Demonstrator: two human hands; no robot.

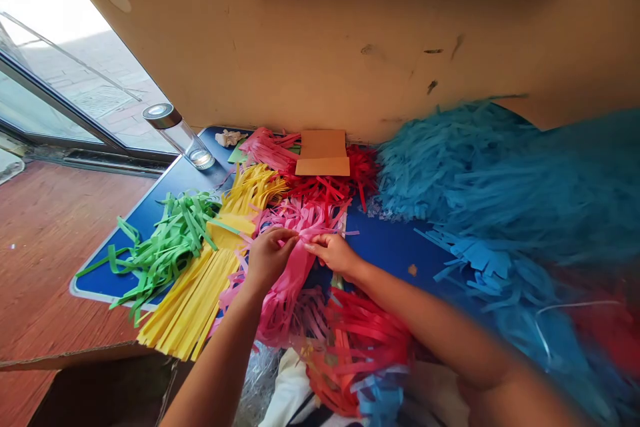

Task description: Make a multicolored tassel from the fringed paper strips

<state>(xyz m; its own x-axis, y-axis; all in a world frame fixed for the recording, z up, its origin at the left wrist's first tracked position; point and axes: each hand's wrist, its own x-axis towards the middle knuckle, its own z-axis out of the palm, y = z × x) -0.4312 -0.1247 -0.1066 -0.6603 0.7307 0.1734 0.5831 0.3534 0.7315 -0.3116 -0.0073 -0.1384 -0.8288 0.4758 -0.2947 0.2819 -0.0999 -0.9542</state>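
Note:
My left hand [273, 253] and my right hand [333, 253] meet over a pink tissue-paper fringe [295, 267], each pinching its uncut middle band. Cut strips of it spread above and below my fingers. Just left lies a yellow paper fringe [193, 293], fanned out toward the table's near edge. Beyond that is a heap of green paper strips [175, 243]. Under my right forearm a red fringe [365, 327] hangs near my lap, with a bit of blue fringe [377, 397] below it.
A blue table [395, 250] stands against the wall. Large blue fringe piles [490, 173] cover its right side. An orange card [323, 150] rests on red strips [363, 170] at the back. A glass bottle [183, 137] stands at back left; a cardboard box [100, 353] sits below.

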